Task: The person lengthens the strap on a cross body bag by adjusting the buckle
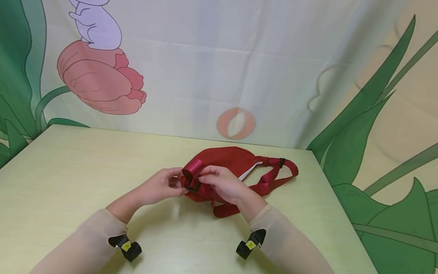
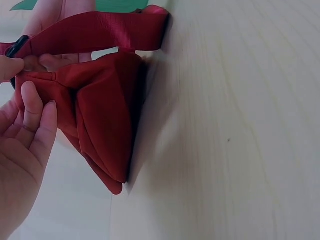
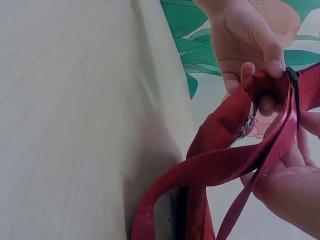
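A red waist bag (image 1: 224, 160) lies on the table with its webbing strap (image 1: 268, 186) looped off to the right. My left hand (image 1: 163, 186) pinches the bag's left end, its thumb and fingers on the fabric beside a black buckle (image 3: 293, 82). Close by, my right hand (image 1: 224, 182) pinches the strap at that buckle, and a short loop of webbing (image 1: 192, 167) stands up between the hands. In the right wrist view a zipper (image 3: 246, 126) shows along the bag's edge. Fingers partly hide the buckle.
The pale wooden table (image 1: 102, 160) ends at a printed curtain (image 1: 191, 76) behind. A black strap slider (image 1: 282, 163) sits on the far right strap loop. Each sleeve carries a black wrist camera, the left one (image 1: 131, 250) and the right one (image 1: 244, 249).
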Demonstrator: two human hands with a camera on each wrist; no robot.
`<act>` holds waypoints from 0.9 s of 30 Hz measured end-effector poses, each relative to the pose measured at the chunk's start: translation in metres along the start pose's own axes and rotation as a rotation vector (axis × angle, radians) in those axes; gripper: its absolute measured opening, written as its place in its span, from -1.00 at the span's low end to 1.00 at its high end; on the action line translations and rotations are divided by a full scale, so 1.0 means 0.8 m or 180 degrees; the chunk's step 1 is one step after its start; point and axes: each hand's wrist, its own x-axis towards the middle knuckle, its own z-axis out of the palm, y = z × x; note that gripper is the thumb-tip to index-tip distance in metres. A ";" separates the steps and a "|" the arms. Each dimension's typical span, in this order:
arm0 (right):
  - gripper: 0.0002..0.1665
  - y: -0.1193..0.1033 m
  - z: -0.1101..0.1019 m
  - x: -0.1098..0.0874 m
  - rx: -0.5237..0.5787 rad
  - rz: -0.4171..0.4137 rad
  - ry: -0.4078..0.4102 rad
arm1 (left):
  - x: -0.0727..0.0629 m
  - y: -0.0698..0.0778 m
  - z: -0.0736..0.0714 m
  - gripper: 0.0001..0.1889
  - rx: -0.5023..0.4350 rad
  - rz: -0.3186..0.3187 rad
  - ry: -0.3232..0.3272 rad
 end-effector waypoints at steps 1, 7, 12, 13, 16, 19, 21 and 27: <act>-0.83 0.000 0.000 0.000 -0.0014 -0.0010 -0.0005 | 0.000 0.000 -0.001 -0.67 0.0031 0.0000 -0.0007; -0.86 0.001 0.000 -0.001 0.0017 -0.0028 -0.0025 | 0.001 0.000 -0.004 -0.68 0.0248 0.0008 -0.0030; -0.84 0.001 0.001 -0.002 0.0094 -0.0023 -0.0071 | 0.000 0.003 -0.006 -0.67 0.0370 0.0054 -0.0066; -0.84 0.001 0.001 -0.002 0.0112 -0.0016 -0.0079 | 0.000 0.004 -0.006 -0.67 0.0407 0.0065 -0.0073; -0.82 0.003 -0.001 -0.001 0.0121 -0.0052 -0.0129 | -0.001 0.006 -0.006 -0.65 0.0517 0.0079 -0.0084; -0.82 0.003 -0.003 -0.001 0.0154 -0.0094 -0.0131 | -0.002 0.006 -0.007 -0.65 0.0675 0.0096 -0.0036; -0.82 0.003 -0.004 -0.001 0.0170 -0.0112 -0.0116 | -0.003 0.004 -0.009 -0.65 0.0753 0.0093 0.0013; -0.83 0.004 -0.004 0.001 0.0202 -0.0156 -0.0131 | -0.004 0.000 -0.008 -0.59 0.0811 0.0087 0.0129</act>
